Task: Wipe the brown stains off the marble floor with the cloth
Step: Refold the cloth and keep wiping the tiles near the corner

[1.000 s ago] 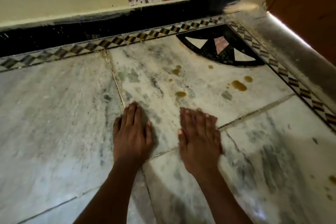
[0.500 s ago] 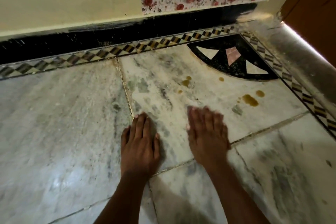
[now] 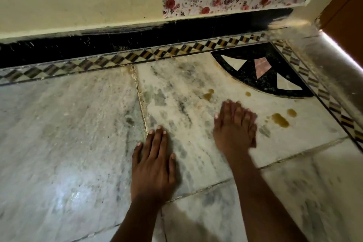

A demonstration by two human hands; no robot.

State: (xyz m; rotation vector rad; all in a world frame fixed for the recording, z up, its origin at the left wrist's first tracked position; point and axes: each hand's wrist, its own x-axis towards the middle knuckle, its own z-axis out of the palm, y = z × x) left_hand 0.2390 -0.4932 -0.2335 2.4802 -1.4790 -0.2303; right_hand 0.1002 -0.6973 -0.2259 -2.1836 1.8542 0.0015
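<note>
Both hands flat on floor [image 3: 78, 143], holding nothing; no cloth visible. Stains [image 3: 280, 120] lie just right of and beyond right hand [image 3: 234, 125]; left hand [image 3: 153, 163] farther.

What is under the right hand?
The right hand lies flat, blurred, on the marble floor. No cloth shows at its edges. Whether a stain lies beneath it cannot be seen; brown stains sit uncovered to its right.

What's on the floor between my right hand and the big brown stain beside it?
Only bare white marble floor, seen from the head camera, between right hand and large brown stain.
</note>
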